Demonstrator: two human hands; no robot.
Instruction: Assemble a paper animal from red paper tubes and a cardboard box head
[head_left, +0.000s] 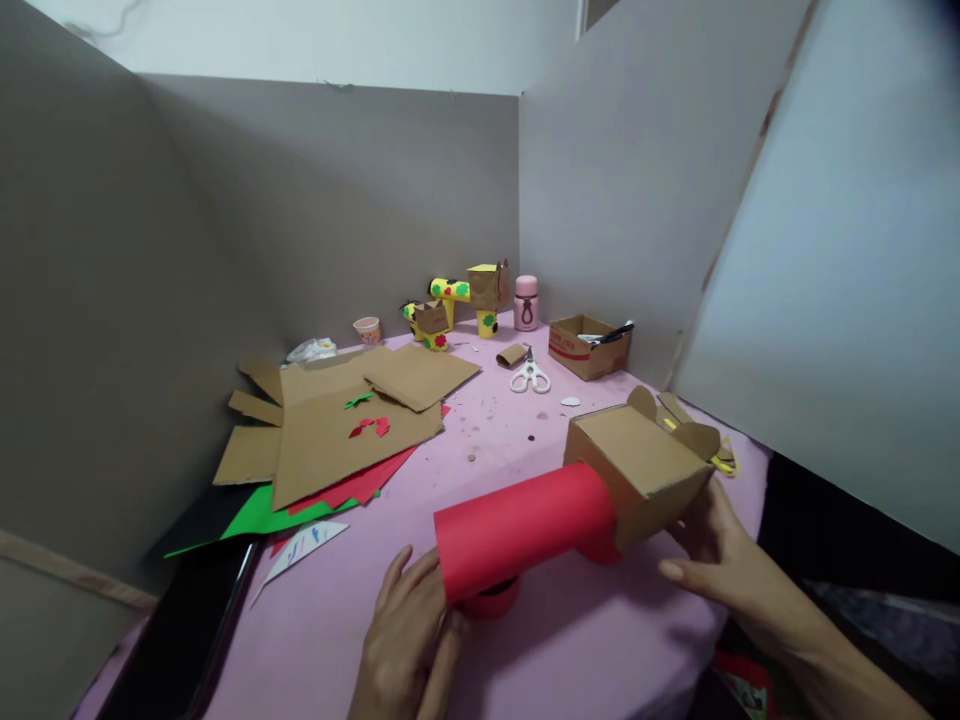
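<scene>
In front of me is a model animal with a red paper tube (525, 525) as its body and a brown cardboard box (637, 450) as its head. Two rounded cardboard ears (696, 440) stick up from the box. Short red legs (491, 597) show under the tube. The fingers and thumb of my left hand (409, 635) are closed around the tube's near left end. My right hand (720, 560) is at the lower right of the box, its thumb spread away and its other fingers partly hidden behind the cardboard.
Flat cardboard sheets (345, 440) lie left over red and green paper (262, 515). A dark phone-like slab (180, 630) is at front left. White scissors (530, 373), an open box (589, 347), a pink bottle (526, 303) and yellow spotted models (487, 290) stand farther back.
</scene>
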